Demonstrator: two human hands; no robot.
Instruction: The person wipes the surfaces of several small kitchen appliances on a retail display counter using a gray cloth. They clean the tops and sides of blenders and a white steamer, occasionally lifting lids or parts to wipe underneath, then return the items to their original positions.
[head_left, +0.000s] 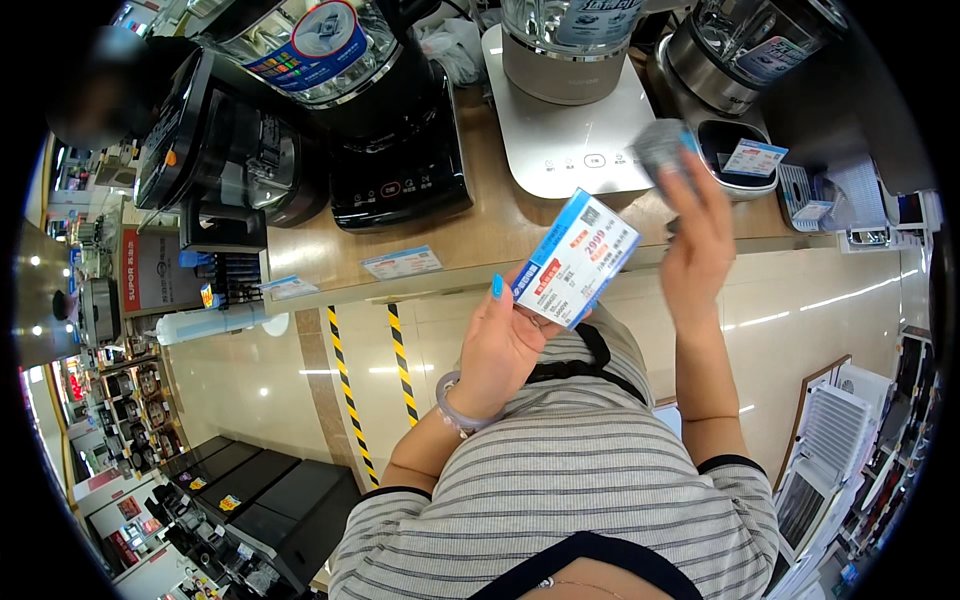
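My left hand (502, 349) grips a printed price card (579, 259) by its lower left edge, with the printed face up. The card is tilted in front of the wooden counter's edge. A grey cloth-like wad (660, 150) is held at the fingertips of my right hand (697, 232); both are motion-blurred, so its exact kind is unclear. This hand is over the counter edge, near the right front corner of a blender's white base (547, 135). From my view I cannot tell whether the wad touches that base.
A black blender (401, 169) and a dark appliance (240, 150) stand left on the wooden counter (330, 255). At right is a steel-banded blender (720, 75) with a price card (754, 157). Another card (403, 262) lies along the front edge. Striped tape (401, 360) marks the floor.
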